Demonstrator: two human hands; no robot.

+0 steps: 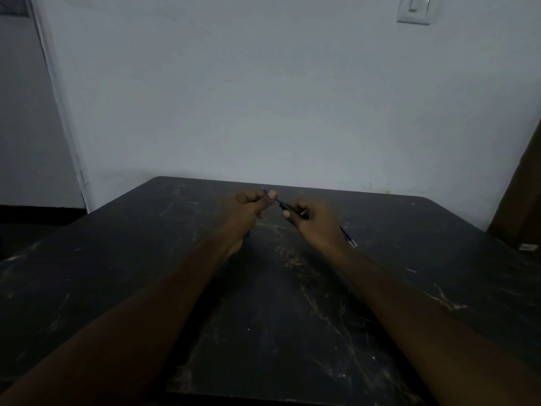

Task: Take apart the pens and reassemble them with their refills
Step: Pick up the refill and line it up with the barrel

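Observation:
Both hands are held up over the far half of a dark marbled table [263,303]. My left hand [248,208] pinches a thin blue refill [277,200] whose tip pokes out past the fingers toward the wall. My right hand [310,219] grips a dark pen barrel [285,206], and the refill's other end runs into its mouth. A blue-and-white pen [349,238] lies on the table under my right wrist, partly hidden. A small blue piece [247,234] shows below my left palm; I cannot tell what it is.
The table stands against a pale wall with a light switch [414,8] at the upper right. A brown wooden panel [521,194] rises at the right edge, with a small white object [528,247] near its foot. A doorway opens at the left.

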